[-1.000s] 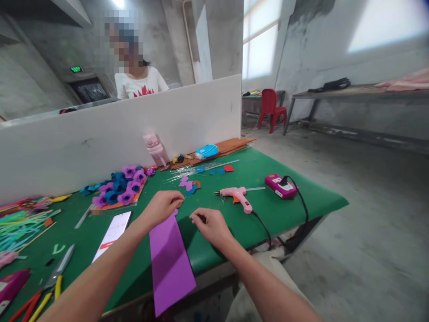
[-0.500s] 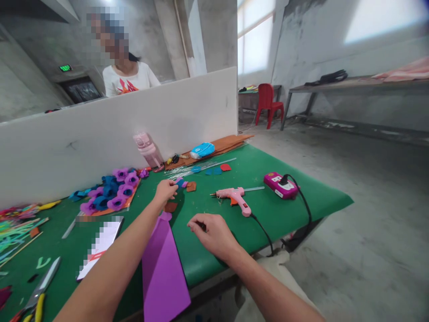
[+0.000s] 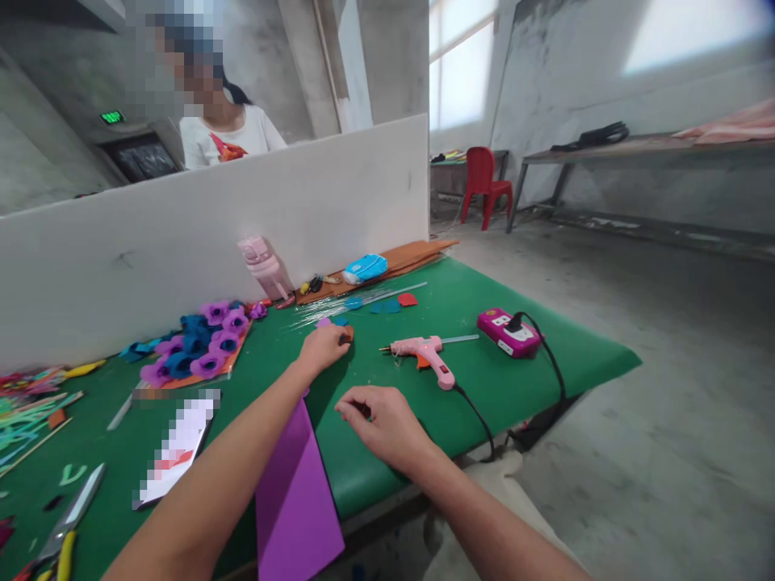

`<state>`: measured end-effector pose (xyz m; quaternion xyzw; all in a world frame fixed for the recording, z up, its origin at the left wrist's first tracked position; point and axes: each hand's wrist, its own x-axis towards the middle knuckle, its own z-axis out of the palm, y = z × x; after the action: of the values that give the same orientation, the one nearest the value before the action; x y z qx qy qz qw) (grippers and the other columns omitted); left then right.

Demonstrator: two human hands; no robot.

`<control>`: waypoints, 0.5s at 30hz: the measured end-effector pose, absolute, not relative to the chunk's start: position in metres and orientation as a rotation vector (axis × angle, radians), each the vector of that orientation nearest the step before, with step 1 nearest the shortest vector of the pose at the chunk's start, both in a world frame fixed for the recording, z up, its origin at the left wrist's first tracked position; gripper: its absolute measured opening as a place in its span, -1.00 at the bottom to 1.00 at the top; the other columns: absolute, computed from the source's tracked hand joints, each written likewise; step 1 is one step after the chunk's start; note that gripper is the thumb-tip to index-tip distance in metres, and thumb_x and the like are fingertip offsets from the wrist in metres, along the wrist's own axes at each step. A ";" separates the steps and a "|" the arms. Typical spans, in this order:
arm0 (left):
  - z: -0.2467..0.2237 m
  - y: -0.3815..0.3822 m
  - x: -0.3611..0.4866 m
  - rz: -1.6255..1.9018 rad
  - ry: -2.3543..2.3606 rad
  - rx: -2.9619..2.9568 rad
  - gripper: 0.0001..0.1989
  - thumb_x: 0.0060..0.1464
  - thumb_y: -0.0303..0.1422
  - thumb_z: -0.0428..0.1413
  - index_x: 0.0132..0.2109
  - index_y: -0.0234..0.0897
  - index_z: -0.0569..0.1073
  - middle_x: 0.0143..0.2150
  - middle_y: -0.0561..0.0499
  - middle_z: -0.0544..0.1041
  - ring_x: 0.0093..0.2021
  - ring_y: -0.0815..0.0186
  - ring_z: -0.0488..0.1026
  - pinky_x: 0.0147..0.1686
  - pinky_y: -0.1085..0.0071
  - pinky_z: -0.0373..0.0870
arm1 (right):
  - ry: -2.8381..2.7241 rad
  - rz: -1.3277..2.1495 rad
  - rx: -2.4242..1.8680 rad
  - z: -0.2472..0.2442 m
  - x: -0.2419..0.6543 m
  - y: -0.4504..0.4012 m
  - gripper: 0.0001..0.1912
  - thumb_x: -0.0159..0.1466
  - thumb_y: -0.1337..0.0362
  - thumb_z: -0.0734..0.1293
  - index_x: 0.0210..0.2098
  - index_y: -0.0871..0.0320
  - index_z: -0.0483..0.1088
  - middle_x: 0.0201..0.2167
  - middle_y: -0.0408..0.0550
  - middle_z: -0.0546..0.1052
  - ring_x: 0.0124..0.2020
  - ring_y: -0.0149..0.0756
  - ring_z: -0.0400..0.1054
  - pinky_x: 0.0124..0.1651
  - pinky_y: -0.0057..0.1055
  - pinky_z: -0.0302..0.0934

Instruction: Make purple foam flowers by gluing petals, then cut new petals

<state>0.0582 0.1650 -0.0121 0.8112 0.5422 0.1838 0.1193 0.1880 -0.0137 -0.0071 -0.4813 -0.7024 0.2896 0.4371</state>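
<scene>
Head view: a brown piece [image 3: 349, 332] is lying at two o'clock from the left hand [image 3: 324, 353], the right hand [image 3: 383, 420] sitting farther; whether either is gripping, I cannot tell.

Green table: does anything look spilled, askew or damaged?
One oddity: the purple sheet overhangs the near edge of the green table, so it might slip. I can make out no spill or damage.
</scene>
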 end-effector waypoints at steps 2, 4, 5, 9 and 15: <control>-0.017 0.161 0.067 0.539 1.620 2.410 -0.91 -0.15 -0.43 0.13 -0.44 -0.21 0.54 -0.36 -0.03 0.57 -0.25 0.18 0.47 -0.25 0.39 0.29 | -1.752 0.728 -1.199 -0.007 0.188 -0.014 -0.81 0.24 0.35 0.22 -0.43 0.15 0.45 -0.51 -0.17 0.51 -0.48 -0.43 0.32 -0.43 -0.55 0.04; -0.016 0.166 0.069 0.568 1.678 2.424 -0.87 -0.09 -0.42 0.08 -0.42 -0.23 0.54 -0.36 -0.05 0.57 -0.27 0.19 0.47 -0.29 0.39 0.29 | -1.757 0.731 -1.196 -0.007 0.187 -0.015 -0.81 0.24 0.35 0.22 -0.42 0.14 0.46 -0.50 -0.17 0.52 -0.47 -0.43 0.32 -0.43 -0.55 0.04; -0.014 0.171 0.067 0.586 1.711 2.421 -0.86 -0.08 -0.41 0.06 -0.40 -0.24 0.53 -0.38 -0.05 0.57 -0.30 0.20 0.47 -0.31 0.40 0.29 | -1.759 0.730 -1.196 -0.007 0.187 -0.015 -0.81 0.24 0.35 0.22 -0.42 0.14 0.46 -0.50 -0.16 0.52 -0.47 -0.43 0.33 -0.42 -0.55 0.04; -0.003 0.195 0.050 0.615 1.836 2.382 -0.85 -0.05 -0.42 0.03 -0.41 -0.32 0.50 -0.54 -0.04 0.52 -0.51 0.29 0.43 -0.47 0.44 0.26 | -1.755 0.735 -1.192 -0.007 0.188 -0.015 -0.80 0.24 0.35 0.22 -0.41 0.14 0.47 -0.48 -0.16 0.53 -0.46 -0.42 0.34 -0.41 -0.55 0.06; -0.002 0.198 0.046 0.562 1.785 2.590 -0.81 0.04 -0.42 -0.01 -0.27 -0.31 0.50 -0.28 -0.14 0.54 -0.25 0.19 0.46 -0.27 0.35 0.31 | -1.763 0.751 -1.169 -0.005 0.188 -0.017 -0.81 0.24 0.33 0.22 -0.40 0.12 0.47 -0.46 -0.15 0.54 -0.43 -0.41 0.36 -0.40 -0.55 0.07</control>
<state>0.0458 0.1979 -0.0019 0.8103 0.5584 0.1760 -0.0266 0.1876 -0.0173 -0.0053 -0.4693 -0.7078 0.3016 0.4335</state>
